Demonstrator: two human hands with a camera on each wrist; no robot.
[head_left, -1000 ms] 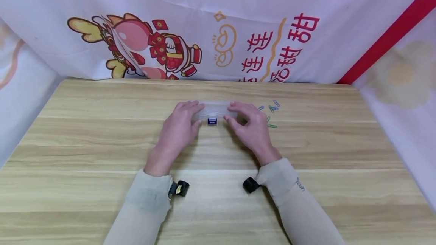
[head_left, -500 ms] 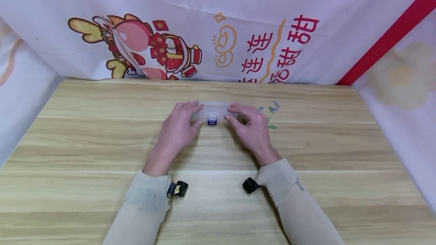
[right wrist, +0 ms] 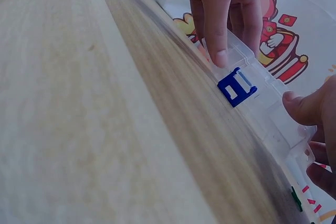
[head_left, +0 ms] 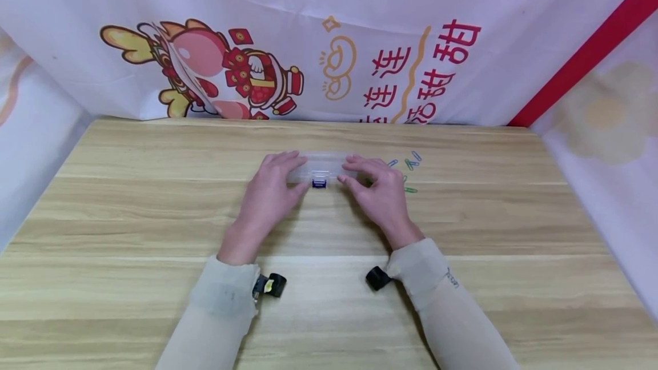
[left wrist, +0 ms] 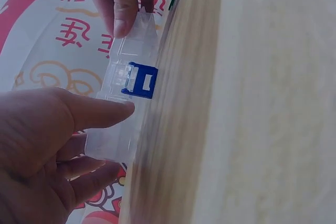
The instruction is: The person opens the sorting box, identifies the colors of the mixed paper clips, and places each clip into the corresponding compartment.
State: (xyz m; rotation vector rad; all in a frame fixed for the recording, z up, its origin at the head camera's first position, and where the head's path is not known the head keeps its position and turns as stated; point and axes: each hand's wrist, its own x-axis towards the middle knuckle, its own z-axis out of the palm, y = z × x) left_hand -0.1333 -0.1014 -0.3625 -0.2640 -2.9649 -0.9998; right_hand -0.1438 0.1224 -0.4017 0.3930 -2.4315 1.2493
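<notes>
A small see-through plastic box [head_left: 325, 162] stands near the back of the wooden table, its blue latch [head_left: 319, 184] facing front. My left hand [head_left: 268, 193] grips the box's left end. In the left wrist view its thumb [left wrist: 113, 114] lies on the front beside the blue latch, with the other fingers round the far side. The right end is held by my right hand [head_left: 379, 192]; in the right wrist view that thumb [right wrist: 299, 107] sits at the lid's edge. Low on the front, the latch flap tilts outward. Parts of both ends are hidden behind fingers.
Several blue and green paper clips lie right of my right hand, among them a green clip [head_left: 410, 190] and a blue clip [head_left: 416, 156]. A printed white cloth [head_left: 329, 73] hangs along the table's back edge. Black wrist cameras stick out from both sleeves.
My left thumb has slid slightly right along the box's front, closer to the blue latch. The right hand and the box stay practically where they were.
</notes>
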